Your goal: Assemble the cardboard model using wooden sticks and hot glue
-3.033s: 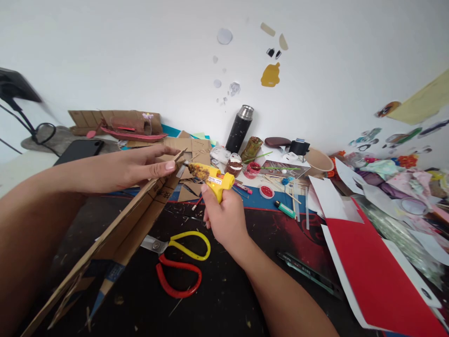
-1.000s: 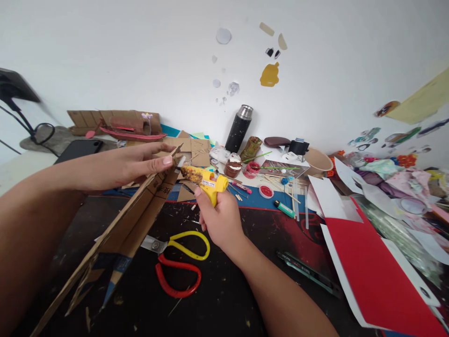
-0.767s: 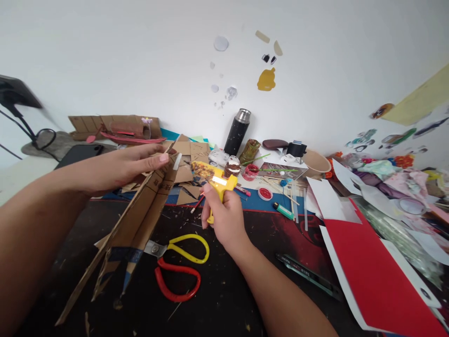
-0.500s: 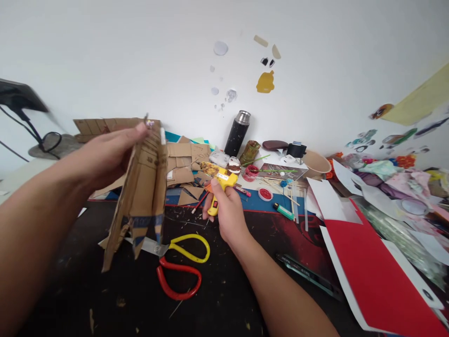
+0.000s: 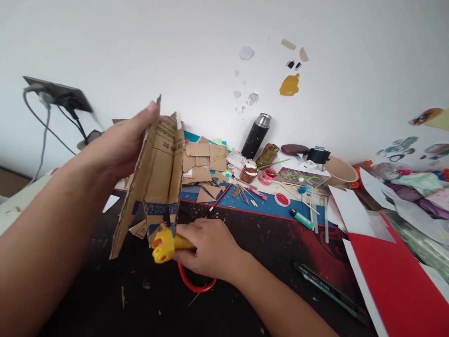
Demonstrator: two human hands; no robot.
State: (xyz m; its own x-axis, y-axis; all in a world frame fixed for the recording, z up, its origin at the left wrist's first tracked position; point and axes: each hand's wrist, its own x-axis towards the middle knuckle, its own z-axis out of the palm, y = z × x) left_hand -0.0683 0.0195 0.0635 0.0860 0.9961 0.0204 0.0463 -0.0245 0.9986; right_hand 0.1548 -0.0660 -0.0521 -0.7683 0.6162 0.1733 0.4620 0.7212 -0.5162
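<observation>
My left hand (image 5: 129, 138) grips a folded cardboard piece (image 5: 159, 161) by its upper left edge and holds it up, tilted. Its lower end is cut into points and carries a blue printed band. Closed around the handle of a yellow hot glue gun (image 5: 164, 250) is my right hand (image 5: 210, 245). The gun's nozzle end is at the cardboard's lower points; whether it touches them I cannot tell. Below my right hand, a red handle loop of the scissors (image 5: 196, 284) shows on the black mat, the rest being hidden by the hand, gun and cardboard.
Behind stand a black thermos (image 5: 257, 135), paint jars (image 5: 249, 171) and cardboard scraps (image 5: 203, 159). A utility knife (image 5: 329, 290) lies on the mat at right, near red card (image 5: 400, 262). A green glue stick (image 5: 301, 219) rests farther back. Cables hang from a wall socket (image 5: 58, 93).
My right hand has brought the glue gun left and down to the cardboard's lower end, turning it. The view has swung left, and the scissors are now mostly covered.
</observation>
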